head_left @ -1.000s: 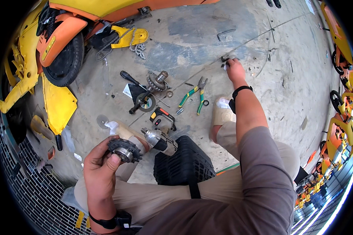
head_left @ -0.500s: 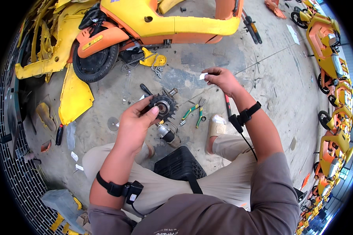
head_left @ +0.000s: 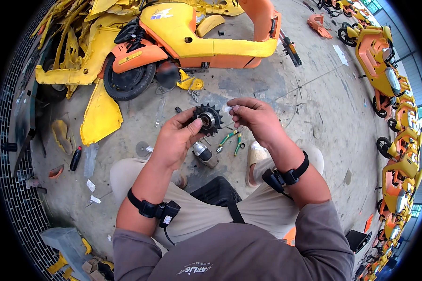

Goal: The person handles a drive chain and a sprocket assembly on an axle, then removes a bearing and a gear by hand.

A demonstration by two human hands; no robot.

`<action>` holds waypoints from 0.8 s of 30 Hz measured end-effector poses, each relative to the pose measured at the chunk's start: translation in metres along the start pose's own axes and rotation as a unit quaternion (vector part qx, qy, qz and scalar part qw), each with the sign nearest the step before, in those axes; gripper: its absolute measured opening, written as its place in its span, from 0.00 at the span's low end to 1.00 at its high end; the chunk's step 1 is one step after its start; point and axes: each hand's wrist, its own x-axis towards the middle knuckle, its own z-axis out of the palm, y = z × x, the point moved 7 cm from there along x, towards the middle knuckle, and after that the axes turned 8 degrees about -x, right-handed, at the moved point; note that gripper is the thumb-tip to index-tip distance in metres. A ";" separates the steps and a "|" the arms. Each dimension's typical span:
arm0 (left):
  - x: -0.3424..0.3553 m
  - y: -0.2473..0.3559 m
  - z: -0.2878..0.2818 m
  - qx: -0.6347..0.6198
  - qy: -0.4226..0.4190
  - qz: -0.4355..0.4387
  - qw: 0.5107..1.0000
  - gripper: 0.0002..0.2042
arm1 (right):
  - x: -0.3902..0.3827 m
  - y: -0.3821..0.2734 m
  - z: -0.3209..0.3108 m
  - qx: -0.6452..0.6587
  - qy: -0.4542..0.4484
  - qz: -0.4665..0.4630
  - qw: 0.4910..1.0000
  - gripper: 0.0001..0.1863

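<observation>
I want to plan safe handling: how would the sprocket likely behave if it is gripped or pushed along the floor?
The sprocket looks metallic, so probably stiff and heavy for its size. Its round, toothed rim might roll bumpily on edge. Its shiny hub may feel slippery.

The sprocket (head_left: 211,117) is left of the scrap (head_left: 227,108), the scooter (head_left: 192,42) beyond them.
</observation>
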 end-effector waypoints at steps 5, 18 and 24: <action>-0.005 0.002 -0.008 0.017 0.025 0.010 0.999 0.17 | -0.007 -0.008 0.010 0.022 0.001 -0.015 1.000 0.17; 0.002 0.007 -0.009 0.055 0.048 0.022 0.997 0.19 | -0.005 -0.018 0.001 -0.066 -0.012 -0.064 0.996 0.13; 0.006 0.006 -0.004 0.064 0.044 0.040 0.996 0.19 | -0.004 -0.021 0.000 -0.167 0.011 -0.087 0.982 0.14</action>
